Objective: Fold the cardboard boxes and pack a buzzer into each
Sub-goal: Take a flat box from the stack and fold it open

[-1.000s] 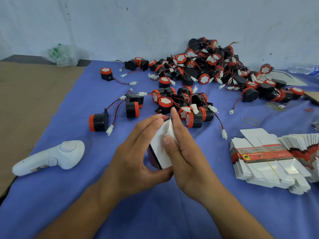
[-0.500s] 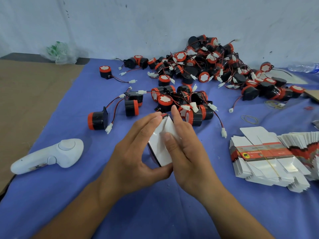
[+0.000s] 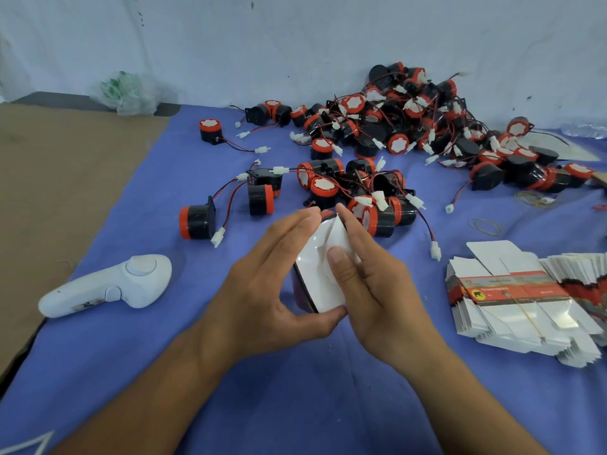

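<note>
Cardboard box sits between our two hands over the blue counter: our left hand grasps its dark side, thumb under the lower corner, and our right hand pinches the white flap. Buzzers lie heaped just beyond our fingertips. Right of our right hand, bundled flat boxes carry a red label with a yellow emblem; its writing is too blurred to read

Obscured: cardboard box partly covered by left hand and right hand; flat-box stack cut off at right edge.
</note>
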A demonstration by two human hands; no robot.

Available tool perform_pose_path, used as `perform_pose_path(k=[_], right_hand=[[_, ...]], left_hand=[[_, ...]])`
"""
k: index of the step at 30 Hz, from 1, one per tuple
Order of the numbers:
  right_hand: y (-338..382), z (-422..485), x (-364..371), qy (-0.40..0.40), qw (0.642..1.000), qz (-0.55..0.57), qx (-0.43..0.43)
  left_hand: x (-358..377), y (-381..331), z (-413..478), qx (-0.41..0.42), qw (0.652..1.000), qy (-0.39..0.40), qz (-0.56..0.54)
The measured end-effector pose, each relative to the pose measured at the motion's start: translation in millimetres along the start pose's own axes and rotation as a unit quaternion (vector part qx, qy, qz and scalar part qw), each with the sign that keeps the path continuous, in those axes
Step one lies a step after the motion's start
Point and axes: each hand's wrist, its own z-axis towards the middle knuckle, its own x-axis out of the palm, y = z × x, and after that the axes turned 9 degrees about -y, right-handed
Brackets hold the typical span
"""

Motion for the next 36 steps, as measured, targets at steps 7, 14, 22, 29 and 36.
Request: perform_pose_path(k=[7,14,22,29,36], right_hand=[[0.0,2.4,-10.2,-0.008,0.997,-0.057,-0.048],[2.2,-0.3,-8.4,-0.054,0.998,-0.023,-0.026],[3.3,0.5,-13.5,0.075,0.995,0.049,0.042],[3.0,0.5,-16.0,0.077,0.996,0.026,0.033],[3.8,4.5,-11.8,0.058,0.958,0.251,0.126]], left_hand=[[-4.4,-0.9,1.5,-0.012,0.998,0.038,-0.049],[-5.2,-1.2,2.6,-0.001,0.999,0.043,-0.017],[-4.0,2.8,0.9,-0.022,0.999,0.021,-0.011],[-5.8,-0.9,1.8,-0.049,0.998,0.028,-0.021],[-5.4,-3.7,0.7,-0.071,0.997,0.031,-0.024]])
